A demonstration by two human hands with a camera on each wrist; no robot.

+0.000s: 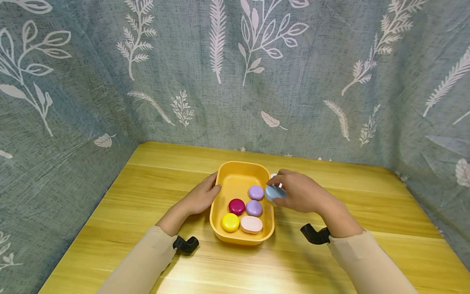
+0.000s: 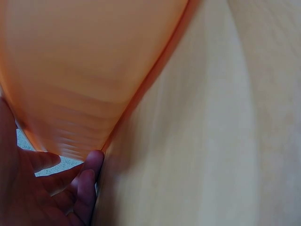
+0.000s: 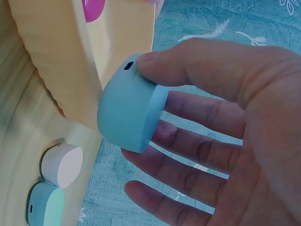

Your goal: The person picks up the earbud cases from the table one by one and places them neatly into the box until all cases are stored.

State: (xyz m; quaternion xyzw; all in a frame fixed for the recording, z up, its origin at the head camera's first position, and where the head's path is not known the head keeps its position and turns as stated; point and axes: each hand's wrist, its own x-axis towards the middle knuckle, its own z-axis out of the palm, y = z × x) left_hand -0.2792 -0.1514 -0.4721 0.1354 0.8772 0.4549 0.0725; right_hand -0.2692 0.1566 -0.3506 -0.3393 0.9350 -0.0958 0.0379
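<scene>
Five small cases [image 1: 236,207] lay in the orange tray [image 1: 235,179]; the right hand [image 1: 302,192] pinched a blue case [image 3: 123,113] by its right rim — not yet in. A pale case [image 3: 65,165] and teal case [image 3: 49,205] waited on the counter [image 1: 165,159] — left hand [image 1: 200,198] touching the tray, fingers slightly apart.

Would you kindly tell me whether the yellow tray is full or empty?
Neither; it is partly filled. Five rounded pieces lie inside the tray, whose far end is bare.
</scene>
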